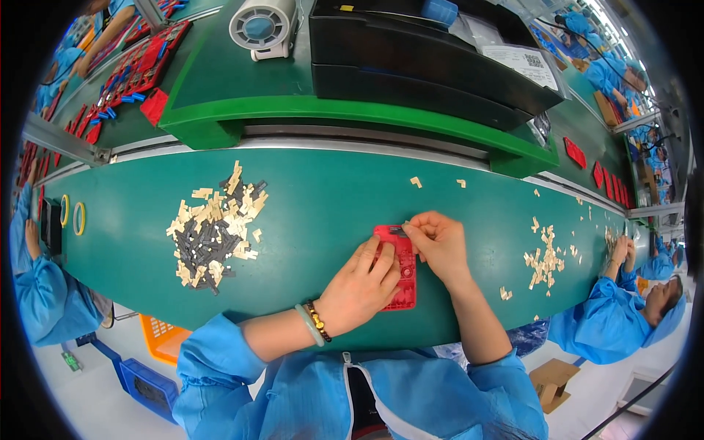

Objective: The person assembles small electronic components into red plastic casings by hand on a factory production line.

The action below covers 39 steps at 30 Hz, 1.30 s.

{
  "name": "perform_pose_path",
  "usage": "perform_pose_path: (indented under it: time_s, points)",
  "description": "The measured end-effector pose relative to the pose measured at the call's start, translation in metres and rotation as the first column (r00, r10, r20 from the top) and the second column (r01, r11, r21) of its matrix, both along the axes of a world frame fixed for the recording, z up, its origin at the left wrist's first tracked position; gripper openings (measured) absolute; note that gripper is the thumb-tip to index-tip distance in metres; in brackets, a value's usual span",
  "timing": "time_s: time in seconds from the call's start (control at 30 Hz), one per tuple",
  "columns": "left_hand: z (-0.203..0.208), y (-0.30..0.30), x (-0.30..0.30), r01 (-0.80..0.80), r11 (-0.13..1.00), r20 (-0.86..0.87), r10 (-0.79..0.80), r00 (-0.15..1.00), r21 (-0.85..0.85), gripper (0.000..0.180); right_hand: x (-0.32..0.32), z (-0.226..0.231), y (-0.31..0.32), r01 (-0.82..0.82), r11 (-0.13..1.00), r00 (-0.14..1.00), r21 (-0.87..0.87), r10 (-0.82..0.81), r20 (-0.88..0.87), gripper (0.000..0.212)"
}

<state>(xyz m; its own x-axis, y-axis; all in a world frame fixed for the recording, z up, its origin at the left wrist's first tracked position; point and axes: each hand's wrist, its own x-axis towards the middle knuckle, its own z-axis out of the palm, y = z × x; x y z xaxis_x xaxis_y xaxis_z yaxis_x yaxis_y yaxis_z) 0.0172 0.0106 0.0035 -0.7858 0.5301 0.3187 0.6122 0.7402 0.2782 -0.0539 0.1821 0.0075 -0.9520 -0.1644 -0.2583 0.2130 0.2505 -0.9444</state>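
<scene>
A red rectangular plastic housing (402, 295) lies on the green work surface in front of me. My left hand (357, 292) curls over its left side, fingers pressing on it and holding it in place. At the housing's top end, my right hand (442, 246) is closed, thumb and fingertips pinched at a small dark strip (397, 230). The fingertips hide part of that strip. To the left sits a loose pile of small foam pieces (238, 216), some dark grey and some cream, several of them L-shaped.
Cream pieces (544, 258) are scattered at the right, near a co-worker in blue (605, 323). Two tape rolls (79, 218) lie far left. Beyond the bench, a green-edged shelf (330, 110) carries a black bin (411, 81) and a white fan (262, 29).
</scene>
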Motion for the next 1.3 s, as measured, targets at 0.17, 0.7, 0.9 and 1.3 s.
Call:
perform_pose_path:
  time_s: [0.17, 0.7, 0.9, 1.3]
  points:
    - [0.001, -0.001, -0.002, 0.011, 1.000, 0.013, -0.011, 1.000, 0.000, 0.040, 0.002, -0.009, -0.003, -0.001, 0.997, 0.993, 0.082, 0.011, -0.115, 0.006]
    - [0.012, -0.002, -0.020, 0.041, 0.984, 0.101, -0.060, 0.993, 0.175, 0.048, 0.028, 0.003, 0.010, 0.120, 0.748, 0.620, 0.653, 0.457, -0.638, 0.019]
    - [0.005, 0.010, -0.031, -0.016, 1.000, 0.008, 0.016, 1.000, 0.020, 0.043, 0.047, 0.015, 0.026, 0.050, 0.696, 0.644, 0.716, 0.525, -0.556, 0.024]
    - [0.008, 0.011, -0.032, 0.019, 0.960, -0.003, -0.021, 1.000, -0.279, 0.042, 0.081, 0.003, 0.026, -0.186, 0.708, 0.433, 0.681, 0.681, -0.591, 0.027]
